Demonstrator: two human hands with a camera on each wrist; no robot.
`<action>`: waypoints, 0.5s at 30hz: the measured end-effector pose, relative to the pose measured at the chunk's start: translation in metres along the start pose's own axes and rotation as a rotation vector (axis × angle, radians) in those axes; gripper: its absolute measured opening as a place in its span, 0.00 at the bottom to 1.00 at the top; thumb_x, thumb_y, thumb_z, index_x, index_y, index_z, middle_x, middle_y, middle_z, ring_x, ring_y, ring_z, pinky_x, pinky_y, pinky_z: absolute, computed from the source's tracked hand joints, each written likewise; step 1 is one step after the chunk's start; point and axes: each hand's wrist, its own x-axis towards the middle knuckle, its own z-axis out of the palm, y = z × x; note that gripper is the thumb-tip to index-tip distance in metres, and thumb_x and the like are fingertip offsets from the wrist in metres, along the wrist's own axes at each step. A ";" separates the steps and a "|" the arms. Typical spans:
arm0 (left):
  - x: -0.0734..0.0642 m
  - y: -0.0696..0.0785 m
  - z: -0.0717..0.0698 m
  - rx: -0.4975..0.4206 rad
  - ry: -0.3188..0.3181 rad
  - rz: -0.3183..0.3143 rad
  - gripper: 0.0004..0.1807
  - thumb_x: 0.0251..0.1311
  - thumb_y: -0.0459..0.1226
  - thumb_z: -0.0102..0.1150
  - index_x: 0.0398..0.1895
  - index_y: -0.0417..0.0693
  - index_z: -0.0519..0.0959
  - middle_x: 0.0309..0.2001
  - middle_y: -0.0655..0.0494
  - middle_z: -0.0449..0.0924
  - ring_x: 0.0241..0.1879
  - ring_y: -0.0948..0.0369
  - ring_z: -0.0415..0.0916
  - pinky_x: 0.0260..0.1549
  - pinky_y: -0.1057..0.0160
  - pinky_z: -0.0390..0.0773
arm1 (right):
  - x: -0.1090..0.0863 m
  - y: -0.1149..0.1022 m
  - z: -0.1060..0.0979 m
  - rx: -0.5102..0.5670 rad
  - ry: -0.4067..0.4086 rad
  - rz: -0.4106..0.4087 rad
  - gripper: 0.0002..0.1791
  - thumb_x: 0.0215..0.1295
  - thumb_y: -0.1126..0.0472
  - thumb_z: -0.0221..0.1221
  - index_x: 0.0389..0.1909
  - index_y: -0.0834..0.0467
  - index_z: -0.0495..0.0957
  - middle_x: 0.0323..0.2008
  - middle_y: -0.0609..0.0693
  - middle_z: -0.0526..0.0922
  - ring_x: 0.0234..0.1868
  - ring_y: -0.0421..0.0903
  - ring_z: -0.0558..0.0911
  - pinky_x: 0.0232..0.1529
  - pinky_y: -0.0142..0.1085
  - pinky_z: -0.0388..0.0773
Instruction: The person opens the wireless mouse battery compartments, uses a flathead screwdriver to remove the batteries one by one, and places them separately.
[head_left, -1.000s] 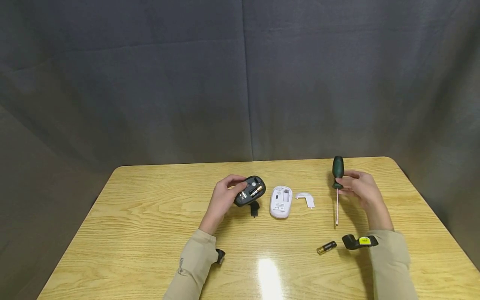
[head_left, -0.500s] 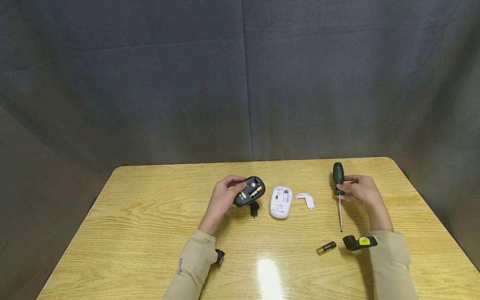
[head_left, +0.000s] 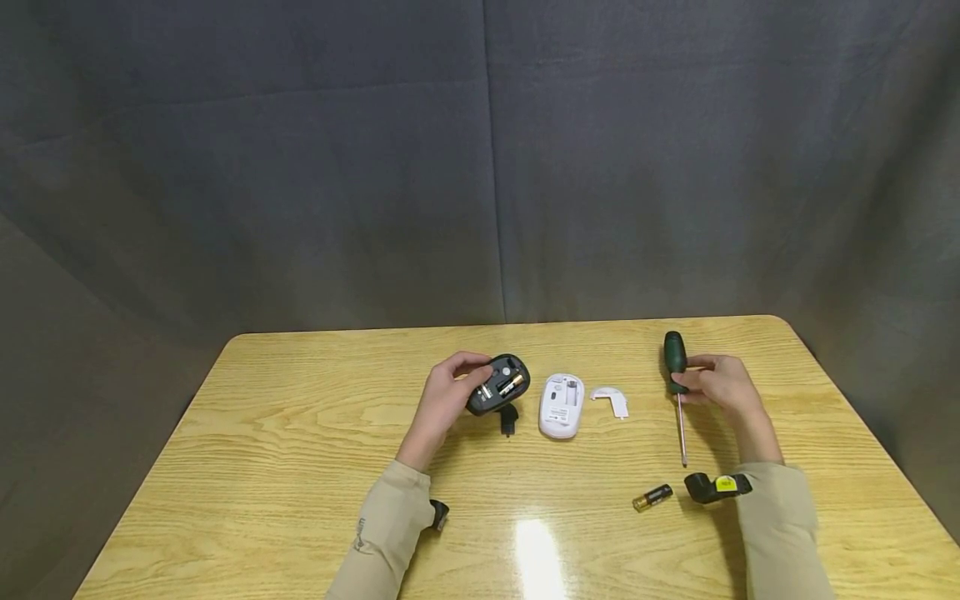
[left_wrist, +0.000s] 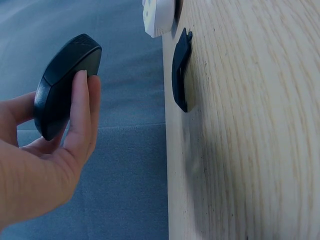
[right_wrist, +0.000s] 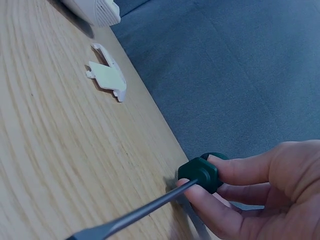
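Observation:
My left hand (head_left: 446, 395) grips a black computer mouse (head_left: 491, 398) with its underside up, held above the table in the left wrist view (left_wrist: 67, 82). A battery (head_left: 511, 384) lies in the mouse's open compartment. Below it on the table is a black battery cover (head_left: 509, 420). At the right, my right hand (head_left: 722, 385) pinches a screwdriver (head_left: 675, 357) by the lower end of its dark green handle, the metal shaft (right_wrist: 145, 210) pointing toward the person. The screwdriver is at or very near the tabletop; whether it touches is unclear.
Between the hands a white mouse (head_left: 561, 407) lies underside up, its battery compartment uncovered. Right of it is a white battery cover (head_left: 617, 402). A loose battery (head_left: 652, 497) lies nearer the person, left of the right wrist camera (head_left: 716, 487). A grey curtain (head_left: 375, 208) hangs behind the table.
The screwdriver in my right hand has come down toward the tabletop, its tip shifting slightly nearer the person and right. My left hand and the black mouse stay nearly still.

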 end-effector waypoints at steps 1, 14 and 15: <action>0.000 0.000 0.000 0.000 -0.001 0.003 0.14 0.70 0.35 0.61 0.53 0.36 0.83 0.53 0.42 0.80 0.52 0.52 0.76 0.42 0.66 0.78 | 0.000 0.000 0.000 -0.003 0.000 0.001 0.31 0.74 0.71 0.57 0.67 0.87 0.57 0.48 0.71 0.79 0.33 0.38 0.86 0.39 0.35 0.87; 0.000 0.000 0.000 -0.007 0.003 0.001 0.13 0.70 0.34 0.61 0.53 0.36 0.84 0.54 0.42 0.80 0.52 0.52 0.76 0.43 0.66 0.78 | 0.000 0.000 0.005 -0.076 0.027 0.027 0.29 0.73 0.72 0.57 0.65 0.87 0.60 0.52 0.77 0.72 0.33 0.41 0.85 0.38 0.35 0.87; 0.000 0.000 0.000 -0.007 0.003 0.001 0.13 0.70 0.34 0.61 0.53 0.36 0.84 0.54 0.42 0.80 0.52 0.52 0.76 0.43 0.66 0.78 | 0.000 -0.001 0.005 -0.080 0.029 0.030 0.28 0.73 0.72 0.57 0.64 0.87 0.61 0.52 0.77 0.72 0.33 0.42 0.84 0.38 0.35 0.87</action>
